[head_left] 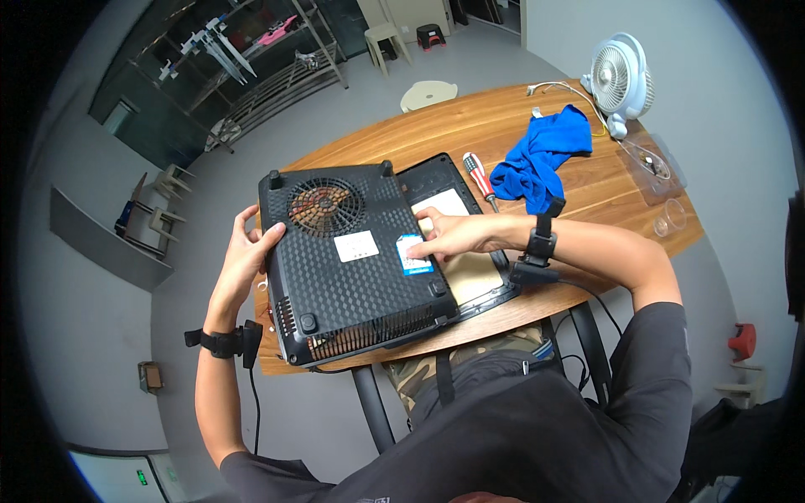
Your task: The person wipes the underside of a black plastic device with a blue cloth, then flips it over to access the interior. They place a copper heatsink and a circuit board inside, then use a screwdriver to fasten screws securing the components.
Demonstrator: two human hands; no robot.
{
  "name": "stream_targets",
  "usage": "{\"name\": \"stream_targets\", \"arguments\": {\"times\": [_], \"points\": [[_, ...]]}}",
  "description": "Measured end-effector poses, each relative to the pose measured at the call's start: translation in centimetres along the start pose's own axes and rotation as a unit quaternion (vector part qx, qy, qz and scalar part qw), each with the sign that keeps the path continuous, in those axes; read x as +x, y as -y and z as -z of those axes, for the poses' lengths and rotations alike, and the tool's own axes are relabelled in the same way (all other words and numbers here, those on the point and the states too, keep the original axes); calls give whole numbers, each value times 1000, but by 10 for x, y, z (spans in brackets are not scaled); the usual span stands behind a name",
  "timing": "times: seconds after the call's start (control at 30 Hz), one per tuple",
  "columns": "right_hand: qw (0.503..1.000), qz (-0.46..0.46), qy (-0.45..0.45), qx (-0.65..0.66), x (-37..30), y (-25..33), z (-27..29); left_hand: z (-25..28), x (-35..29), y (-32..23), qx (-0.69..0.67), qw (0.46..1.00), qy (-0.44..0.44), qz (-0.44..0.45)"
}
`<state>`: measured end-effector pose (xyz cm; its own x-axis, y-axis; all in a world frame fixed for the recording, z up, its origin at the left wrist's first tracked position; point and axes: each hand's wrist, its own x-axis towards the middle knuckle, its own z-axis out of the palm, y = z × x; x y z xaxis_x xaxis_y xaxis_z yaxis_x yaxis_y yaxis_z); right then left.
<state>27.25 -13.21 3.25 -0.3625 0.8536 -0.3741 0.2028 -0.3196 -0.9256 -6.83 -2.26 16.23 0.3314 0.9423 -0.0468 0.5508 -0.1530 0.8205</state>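
The one fisheye view looks from the wearer's head, the left of two side-by-side lenses, steeply down and forward across the desk (478, 109). It sits close above the near edge: the dark shirt (520, 419) looms at the bottom, the hands (449, 235) mid-frame. Beyond the far edge it takes in floor (352, 117) and a metal rack (285, 94), bent toward the rim.
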Motion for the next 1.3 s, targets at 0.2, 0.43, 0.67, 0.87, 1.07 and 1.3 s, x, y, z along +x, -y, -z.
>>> {"name": "stream_targets", "arguments": {"times": [0.2, 0.43, 0.67, 0.87, 1.07, 1.3], "points": [[997, -8, 51, 52, 21, 4, -27, 22, -14, 6, 47, 999, -7, 27], [988, -33, 75, 131, 41, -3, -43, 25, -15, 8, 92, 995, -24, 37], [988, -54, 48, 139, 38, 4, -48, 28, 1, 1, 125, 992, -14, 30], [992, -47, 3, 114, 35, 11, -57, 29, 2, -1, 139, 990, -14, 27], [997, -52, 12, 56, 45, 10, -52, 28, -1, -14, 176, 984, -1, 15], [999, 35, -20, -18, 40, 3, -29, 22, -8, -40, 129, 991, 24, -38]]}}
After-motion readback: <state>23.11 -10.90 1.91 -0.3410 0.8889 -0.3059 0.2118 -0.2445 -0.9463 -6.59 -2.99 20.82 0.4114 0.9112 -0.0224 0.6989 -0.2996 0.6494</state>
